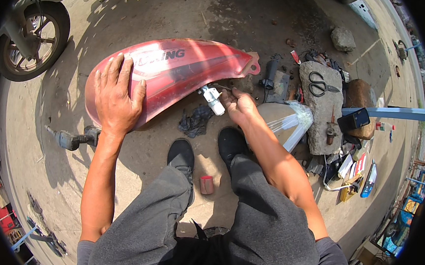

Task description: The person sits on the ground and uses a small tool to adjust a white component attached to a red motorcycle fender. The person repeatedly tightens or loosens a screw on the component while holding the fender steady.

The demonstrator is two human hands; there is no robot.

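A red motorcycle fuel tank [176, 83] lies on its side on the ground before me, its narrow end with a mounting tab pointing right. My left hand [116, 98] rests flat on the tank's wide end, fingers outstretched. From the tank's near edge sticks out a silver fuel valve with a white cup [212, 99]. Beside this valve, the fingers of my right hand [241, 107] are closed around a thin metal tool [221, 87] whose tip reaches the valve's base. The exact kind of tool cannot be made out. A crumpled black rag [197, 121] lies just below the valve.
To the right, a stone slab [317, 120] carries black scissors [317, 84], with a phone [354, 120] beside it. A tape-wrapped rounded object [282, 120] sits nearer. A power tool [71, 139] lies at left, below a motorcycle wheel [36, 41]. Between my feet is a small red block [207, 185].
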